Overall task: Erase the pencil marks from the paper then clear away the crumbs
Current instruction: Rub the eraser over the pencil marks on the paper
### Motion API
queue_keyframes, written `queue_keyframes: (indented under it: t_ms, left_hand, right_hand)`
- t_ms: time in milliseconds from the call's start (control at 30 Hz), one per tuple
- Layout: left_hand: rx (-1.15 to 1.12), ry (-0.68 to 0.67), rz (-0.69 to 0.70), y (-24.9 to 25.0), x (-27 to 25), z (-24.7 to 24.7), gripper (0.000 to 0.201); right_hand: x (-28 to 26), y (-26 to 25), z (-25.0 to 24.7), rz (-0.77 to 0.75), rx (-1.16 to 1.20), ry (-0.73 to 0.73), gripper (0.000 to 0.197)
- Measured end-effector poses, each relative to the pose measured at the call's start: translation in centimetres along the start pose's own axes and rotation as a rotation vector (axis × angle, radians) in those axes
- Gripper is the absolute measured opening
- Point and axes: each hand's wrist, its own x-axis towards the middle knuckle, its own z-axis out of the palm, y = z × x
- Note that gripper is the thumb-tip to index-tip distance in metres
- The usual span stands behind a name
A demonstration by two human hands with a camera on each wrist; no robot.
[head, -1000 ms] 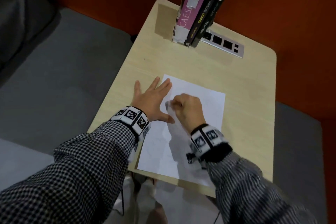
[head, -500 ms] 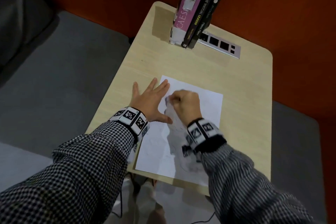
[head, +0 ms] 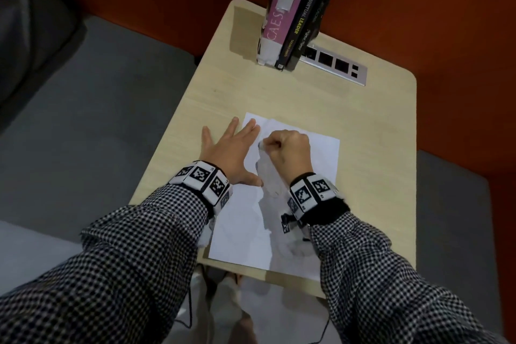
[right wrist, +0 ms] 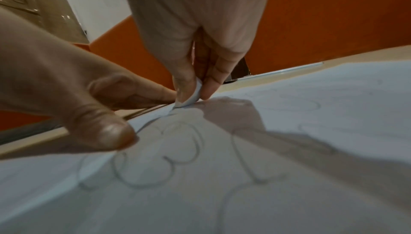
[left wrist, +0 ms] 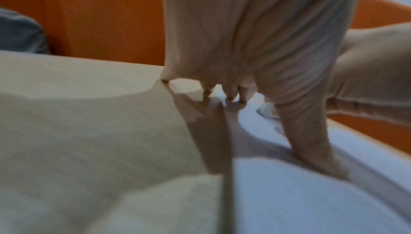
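The right hand (head: 290, 152) is curled into a loose fist, and its fingertips pinch a small white rounded eraser (right wrist: 193, 95). The lower edge of the eraser touches the white sheet of paper (head: 321, 159), which lies on the pale wooden table (head: 363, 126). The contact is near the far left corner of the sheet, just in front of the knuckles.

The left hand (head: 231, 152) lies flat with the fingers spread and holds nothing. Its palm and thumb press on the left edge of the sheet, and the outer fingers rest on the bare wood. It is just beside the right hand, on its thumb side, so close that the index finger nearly meets the eraser in the right wrist view.

The grey looping pencil marks (right wrist: 177, 151) lie behind the eraser, toward the wrist, and fainter loops run off to the little-finger side. So I think the next strokes must pull back toward the body and then travel to the right, away from the holding hand. The sheet has its long axis from the person outward, the same way as the forearm, so a pull along it should not turn the paper while the left palm stays down.

I can see no crumbs clearly; the erasing looks far from finished.
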Motion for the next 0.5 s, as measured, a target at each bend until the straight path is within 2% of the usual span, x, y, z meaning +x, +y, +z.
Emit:
queue_keyframes:
  t_ms: [167, 333, 500]
  left_hand:
    - [-0.018, 0.063, -0.061, 1.0, 0.0, 0.9, 0.121]
    - [0.013, 0.066, -0.064, 0.8, 0.0, 1.3, 0.116]
    - [-0.004, 0.057, -0.072, 0.9, 0.1, 1.4, 0.124]
  right_hand:
    - [0.2, 0.1, 0.0, 0.035, -0.009, -0.022, 0.014]
    - [-4.5, -0.4, -0.1, 0.012, 0.005, -0.109, 0.005]
    - [0.5, -0.4, -0.2, 0.023, 0.036, 0.019, 0.015]
